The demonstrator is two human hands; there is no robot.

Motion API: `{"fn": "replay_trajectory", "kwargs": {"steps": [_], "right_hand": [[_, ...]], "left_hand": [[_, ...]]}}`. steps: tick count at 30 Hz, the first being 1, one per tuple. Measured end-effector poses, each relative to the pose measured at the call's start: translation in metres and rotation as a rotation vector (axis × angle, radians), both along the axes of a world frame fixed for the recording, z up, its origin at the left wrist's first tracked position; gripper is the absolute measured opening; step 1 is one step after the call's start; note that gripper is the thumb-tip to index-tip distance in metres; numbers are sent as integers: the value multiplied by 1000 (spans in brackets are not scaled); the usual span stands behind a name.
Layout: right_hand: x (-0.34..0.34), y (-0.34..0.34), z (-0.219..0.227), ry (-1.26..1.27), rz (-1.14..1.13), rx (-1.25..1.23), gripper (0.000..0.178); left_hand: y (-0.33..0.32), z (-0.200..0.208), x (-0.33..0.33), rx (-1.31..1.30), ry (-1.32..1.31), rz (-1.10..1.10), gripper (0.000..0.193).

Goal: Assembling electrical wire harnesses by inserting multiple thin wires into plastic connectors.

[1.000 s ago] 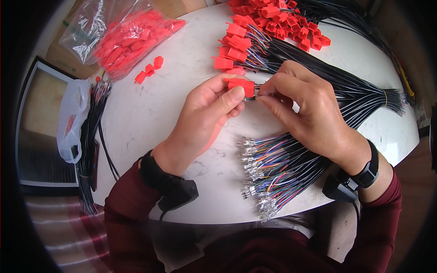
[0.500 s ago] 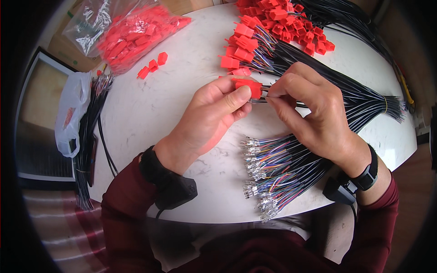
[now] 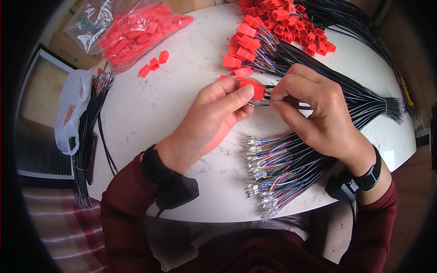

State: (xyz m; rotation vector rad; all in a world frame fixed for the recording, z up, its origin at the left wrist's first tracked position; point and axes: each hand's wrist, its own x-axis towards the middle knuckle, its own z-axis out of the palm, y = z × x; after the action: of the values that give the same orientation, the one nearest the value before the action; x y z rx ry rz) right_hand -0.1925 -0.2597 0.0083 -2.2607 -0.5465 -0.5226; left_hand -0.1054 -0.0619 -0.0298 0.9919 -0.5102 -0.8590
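Observation:
Between its thumb and fingers my left hand [image 3: 218, 107] grips a red plastic connector housing [image 3: 258, 90]. My right hand [image 3: 314, 107] is closed in a pinch on thin wires [image 3: 268, 92] at the housing's right end; the tips of the wires are hidden. Below my right hand, a fan of black cables [image 3: 314, 170] lies with bare metal terminals [image 3: 257, 159] toward the left. Just beyond my hands, other cables carry red housings [image 3: 241, 45] on their ends, and a band gathers the bundle at the right [image 3: 387, 104].
A clear bag of red housings [image 3: 141, 36] lies at the far left, with a few loose housings [image 3: 154, 64] in front. A white plastic bag [image 3: 73, 109] and more black cables [image 3: 84, 150] hang over the left table edge. More red housings [image 3: 291, 20] are piled at the back.
Both hands have shifted very slightly to the right with the housing, in step with a small shift of the view. The grips look the same.

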Motion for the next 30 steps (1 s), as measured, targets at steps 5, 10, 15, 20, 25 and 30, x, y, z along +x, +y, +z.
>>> {"fn": "replay_trajectory", "kwargs": {"steps": [5,10,15,20,25,30], "right_hand": [[1,1,-1,62,16,93,9],[-1,5,-6,-16,-18,57,9],[-4,8,-1,-37,-74,-18,10],[-4,10,-5,-25,-85,-25,11],[1,3,-6,-26,1,58,11],[2,0,-1,139,18,222,4]], "left_hand": [[1,1,2,-32,70,-17,28],[-3,4,-2,-1,100,33,19],[-6,6,-7,4,58,92,20],[-5,5,-7,14,34,71,21],[-3,3,-2,10,86,25,19],[-1,4,0,-18,113,1,20]]}}
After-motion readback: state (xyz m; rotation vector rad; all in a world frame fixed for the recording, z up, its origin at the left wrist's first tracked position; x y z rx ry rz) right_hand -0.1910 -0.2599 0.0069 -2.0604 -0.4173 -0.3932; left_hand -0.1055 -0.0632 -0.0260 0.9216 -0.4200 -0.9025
